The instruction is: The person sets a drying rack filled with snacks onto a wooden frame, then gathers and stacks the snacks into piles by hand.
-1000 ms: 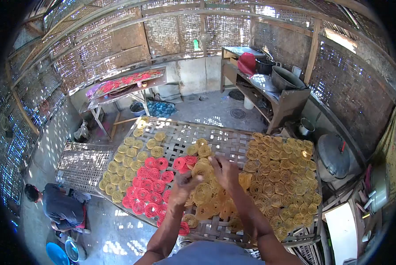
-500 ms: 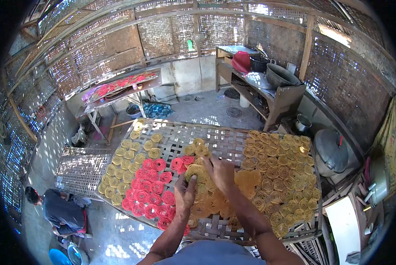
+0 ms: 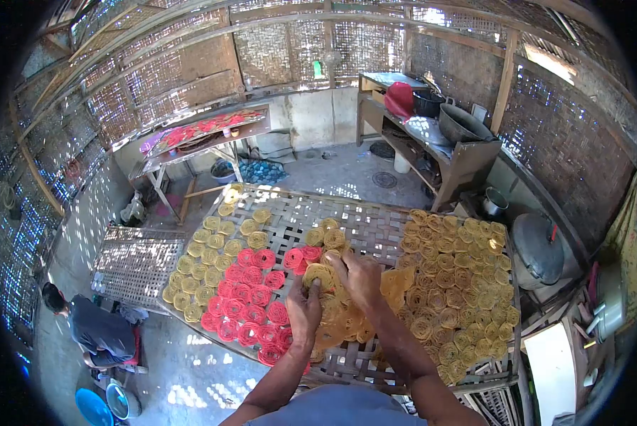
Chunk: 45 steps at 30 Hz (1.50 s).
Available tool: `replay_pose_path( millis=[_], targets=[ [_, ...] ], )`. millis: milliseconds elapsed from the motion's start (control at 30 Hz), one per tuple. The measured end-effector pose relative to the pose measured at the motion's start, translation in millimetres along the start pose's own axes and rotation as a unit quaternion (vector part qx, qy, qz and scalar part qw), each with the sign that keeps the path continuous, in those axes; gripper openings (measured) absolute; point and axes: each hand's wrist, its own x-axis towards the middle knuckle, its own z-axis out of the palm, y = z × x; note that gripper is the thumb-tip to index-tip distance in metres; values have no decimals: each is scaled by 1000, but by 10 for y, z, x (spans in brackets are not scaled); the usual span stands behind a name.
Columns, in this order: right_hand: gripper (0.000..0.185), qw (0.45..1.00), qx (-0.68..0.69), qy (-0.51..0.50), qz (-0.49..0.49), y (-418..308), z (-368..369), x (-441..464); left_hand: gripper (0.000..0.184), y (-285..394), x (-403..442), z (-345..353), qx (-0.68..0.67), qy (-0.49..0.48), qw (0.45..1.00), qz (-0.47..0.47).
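Note:
My left hand (image 3: 304, 312) grips a round yellow coil of thin strands (image 3: 320, 276), its thumb pressed on the coil's face. Close by on the right, my right hand (image 3: 361, 279) has its fingers bent and drawn together at the coil's far edge; what they pinch is hidden. Below both hands, more yellow coils and an orange-brown flat sheet (image 3: 396, 285) lie on a woven bamboo rack (image 3: 375, 226). Pink coils (image 3: 246, 291) are grouped left of my left hand. Many yellow-brown coils (image 3: 453, 298) cover the right side of the rack.
More yellow coils (image 3: 204, 255) line the rack's left end. A person (image 3: 101, 330) crouches at lower left near a blue basin (image 3: 93, 407). Behind stand a table with red pieces (image 3: 204, 135) and a wooden bench holding a large pot (image 3: 464, 124). A lidded pot (image 3: 536, 245) is at right.
The whole view has shifted slightly, so the room and rack sit farther right. My hands stay together at the yellow coil, with little movement of the fingers.

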Motion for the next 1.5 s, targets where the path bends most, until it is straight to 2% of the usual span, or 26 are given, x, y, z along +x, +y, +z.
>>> replay_pose_path(
  millis=[100, 200, 500, 600, 667, 700, 800, 833, 933, 967, 1067, 1100, 1200, 1300, 1400, 1500],
  targets=[
    [38, 999, 29, 20, 2, -38, -15, 19, 18, -69, -26, 25, -16, 8, 1000, -21],
    [44, 1000, -15, 16, -15, 50, 53, -25, 18, 2, -29, 12, -45, -9, 998, -36],
    [45, 997, -72, -26, 26, -54, 31, -15, 16, -7, -47, 11, 3, 3, 1000, 25],
    [46, 991, -111, -54, 57, -29, 8, -37, 18, -221, 28, -21, 37, 45, 990, 131],
    [46, 991, -119, -39, 53, 177, 62, -81, 20, -161, 126, -165, -41, 46, 998, -3],
    [46, 991, -122, -34, 51, 273, 86, -114, 26, -53, 160, -211, -94, 25, 994, -40],
    [46, 990, -111, -39, 82, 365, 80, -104, 39, -168, 174, -193, -53, -50, 995, -65],
    [45, 989, -109, -35, 93, 343, 63, -88, 51, -233, 171, -147, -20, -57, 998, -17],
    [42, 987, -107, -20, 117, 261, -11, -10, 59, -254, 67, -99, -78, -96, 992, -29],
    [42, 988, -103, -17, 118, 252, -19, -3, 49, -252, -6, -32, -69, -82, 994, -13],
    [41, 989, -61, -1, 133, 274, -1, -7, 31, -110, -50, -94, -9, -224, 972, -69],
    [40, 989, -43, 5, 141, 291, 17, -19, 20, -23, -88, -42, -64, -181, 980, -44],
    [40, 976, 25, 72, 202, 406, 107, -71, 20, -28, -91, -36, -109, -160, 978, -80],
    [39, 935, 208, 77, 276, 434, 100, -85, 21, -341, -39, -59, -66, -171, 982, -42],
    [48, 956, 171, 94, 220, 545, 124, -93, 22, -190, -46, -47, -88, -108, 987, -79],
    [49, 969, 81, 64, 225, 393, 29, 0, 25, -384, -3, -47, -109, -114, 984, -87]
  ],
)
